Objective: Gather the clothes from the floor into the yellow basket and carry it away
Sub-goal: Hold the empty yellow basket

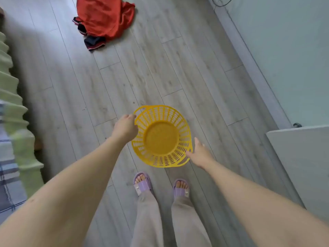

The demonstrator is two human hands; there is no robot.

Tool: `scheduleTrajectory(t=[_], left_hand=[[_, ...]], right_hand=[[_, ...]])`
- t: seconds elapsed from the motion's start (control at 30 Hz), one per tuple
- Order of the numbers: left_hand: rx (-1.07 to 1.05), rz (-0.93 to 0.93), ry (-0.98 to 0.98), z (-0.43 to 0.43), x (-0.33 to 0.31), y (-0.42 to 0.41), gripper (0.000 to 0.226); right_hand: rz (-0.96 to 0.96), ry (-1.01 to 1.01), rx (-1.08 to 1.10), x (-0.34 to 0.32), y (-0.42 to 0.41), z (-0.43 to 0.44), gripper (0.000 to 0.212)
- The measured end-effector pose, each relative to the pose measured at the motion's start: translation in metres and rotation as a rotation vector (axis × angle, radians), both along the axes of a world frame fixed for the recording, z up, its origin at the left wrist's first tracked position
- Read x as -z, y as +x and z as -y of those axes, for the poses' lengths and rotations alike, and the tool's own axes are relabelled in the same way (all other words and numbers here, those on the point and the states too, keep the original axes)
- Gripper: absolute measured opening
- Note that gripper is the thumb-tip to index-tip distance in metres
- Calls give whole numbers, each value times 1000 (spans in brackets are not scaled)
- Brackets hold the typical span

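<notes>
A round yellow slatted basket (161,111) with nothing in it sits low over the grey wood floor, just ahead of my feet. My left hand (125,128) grips its left rim near a handle. At the basket's lower right rim is my right hand (201,154), fingers spread and touching or just beside the edge. A heap of red clothes (105,16) with a dark navy piece (94,42) lies on the floor far ahead, towards the upper left.
A bed with green frilled bedding (12,97) and a checked cover runs along the left edge. A pale wall with a skirting board (249,56) lines the right side. A white panel (302,161) juts in at the lower right.
</notes>
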State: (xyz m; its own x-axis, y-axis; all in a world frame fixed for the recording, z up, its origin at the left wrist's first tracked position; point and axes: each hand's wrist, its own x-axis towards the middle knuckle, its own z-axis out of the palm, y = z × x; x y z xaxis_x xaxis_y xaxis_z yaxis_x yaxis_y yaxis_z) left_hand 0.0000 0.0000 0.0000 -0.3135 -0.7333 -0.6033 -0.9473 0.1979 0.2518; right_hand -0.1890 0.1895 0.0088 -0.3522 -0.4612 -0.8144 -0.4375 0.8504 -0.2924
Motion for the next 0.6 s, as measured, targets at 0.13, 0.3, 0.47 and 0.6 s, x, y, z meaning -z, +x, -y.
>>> scheduleTrajectory(t=[0.13,0.3,0.47,0.6], left_hand=[[-32,-4,12,12,43,-3,60],[-105,-63,70,18,83,-13,75],[-278,-108,71,21,91,-23,69],[-306,-94,153,27,93,-20,56]], right_hand=[[21,88,207,45,-3,5,82],[214,144,668,87,2,7,67],[385,91,930,102,5,15,45],[445,15,1039,93,4,39,9]])
